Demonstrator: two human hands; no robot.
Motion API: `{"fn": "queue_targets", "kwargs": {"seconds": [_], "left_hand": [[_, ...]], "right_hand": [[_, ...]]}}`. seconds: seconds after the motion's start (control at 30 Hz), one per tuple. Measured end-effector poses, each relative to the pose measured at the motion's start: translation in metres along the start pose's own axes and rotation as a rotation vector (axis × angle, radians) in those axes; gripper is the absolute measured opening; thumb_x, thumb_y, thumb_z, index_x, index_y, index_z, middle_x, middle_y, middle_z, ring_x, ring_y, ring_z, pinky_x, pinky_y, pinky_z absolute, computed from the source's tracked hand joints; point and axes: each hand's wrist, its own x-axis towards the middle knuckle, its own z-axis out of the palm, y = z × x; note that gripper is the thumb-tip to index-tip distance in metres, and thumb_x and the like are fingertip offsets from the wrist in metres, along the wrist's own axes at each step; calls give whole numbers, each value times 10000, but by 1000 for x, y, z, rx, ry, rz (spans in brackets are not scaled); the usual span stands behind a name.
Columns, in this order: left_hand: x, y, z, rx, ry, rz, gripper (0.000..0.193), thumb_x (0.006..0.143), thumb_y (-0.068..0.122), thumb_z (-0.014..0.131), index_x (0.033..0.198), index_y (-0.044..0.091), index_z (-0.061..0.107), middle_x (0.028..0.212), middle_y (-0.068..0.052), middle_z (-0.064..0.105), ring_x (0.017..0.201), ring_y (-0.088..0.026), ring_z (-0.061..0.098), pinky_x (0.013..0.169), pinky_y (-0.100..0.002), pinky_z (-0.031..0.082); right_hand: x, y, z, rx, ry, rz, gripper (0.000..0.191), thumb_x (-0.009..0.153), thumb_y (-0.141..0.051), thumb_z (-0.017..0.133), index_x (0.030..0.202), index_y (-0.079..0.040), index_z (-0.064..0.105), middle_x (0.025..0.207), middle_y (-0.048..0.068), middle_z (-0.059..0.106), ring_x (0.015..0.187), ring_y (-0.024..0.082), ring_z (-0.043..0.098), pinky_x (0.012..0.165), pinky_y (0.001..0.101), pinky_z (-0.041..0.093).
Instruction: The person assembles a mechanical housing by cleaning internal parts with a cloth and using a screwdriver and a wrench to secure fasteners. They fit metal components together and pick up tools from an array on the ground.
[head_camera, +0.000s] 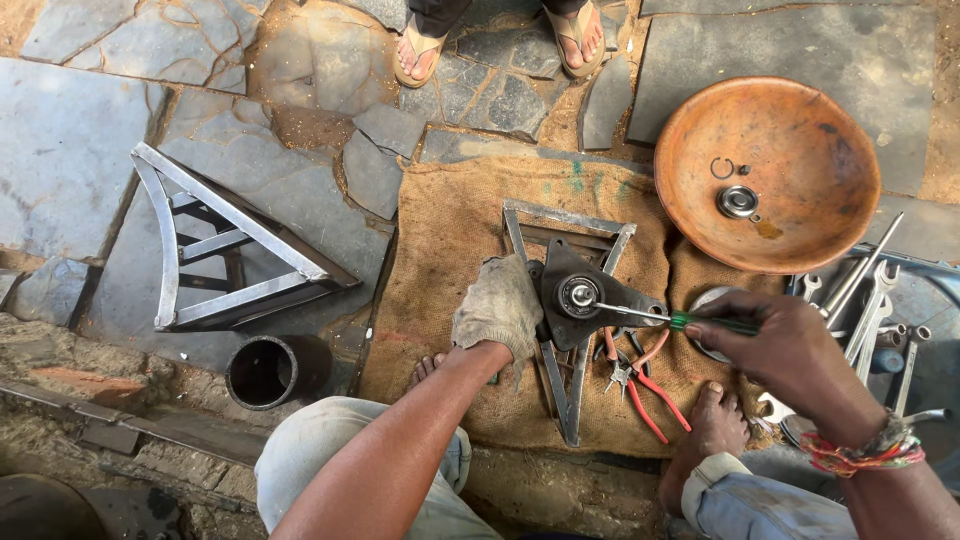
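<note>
2 metal parts (737, 201) in rusty bowl (800, 120)

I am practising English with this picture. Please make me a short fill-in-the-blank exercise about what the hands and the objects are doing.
1. The right hand holds a screwdriver with a ____ handle.
2. The left hand, which presses on the dark metal plate, wears a ____.
3. The pliers with red handles lie on the ____ cloth.
4. The small round bearing lies inside the rusty ____.

Missing words: green; glove; burlap; bowl
</note>
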Motion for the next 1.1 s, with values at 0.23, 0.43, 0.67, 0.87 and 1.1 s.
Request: {"fn": "queue_targets", "kwargs": {"seconds": [0.23,0.43,0.67,0.87,1.1], "left_hand": [[0,-4,4,-43,21,59,222,946,187,691,1127,59,675,1096,-173,723,997,-301,743,843,-417,621],[8,-11,7,6,9,43,211,939,151,704,1120,44,697,1107,-185,721,1017,-317,728,869,-425,607],[13,-19,21,-2,2,62,221,947,173,686,1127,46,659,1035,-168,720,861,-263,745,718,-368,647],[26,-28,22,473,-57,150,154,1013,120,603,1072,-5,670,973,-139,722,789,-202,735,616,-299,616],[44,-66,21,-130,210,-4,148,988,183,568,1020,75,664,882,6,662,727,-85,651,621,-265,545]], "right_hand": [[-10,-10,20,-75,6,-152,307,862,-331,800,1057,-94,815,701,105,734,519,151,642,499,327,512],[-7,-12,26,-78,-138,91,301,944,-360,739,1118,-121,793,629,107,699,470,163,560,475,353,457],[-12,8,64,417,-371,60,322,996,-311,601,1066,-30,739,615,56,606,463,137,519,444,318,448],[-8,25,61,671,-274,-192,227,965,-191,604,1068,5,658,807,80,713,674,153,645,622,310,549],[-4,76,92,-201,-495,-114,352,883,-219,731,1214,-152,632,1001,57,700,921,201,702,858,381,592]]}}
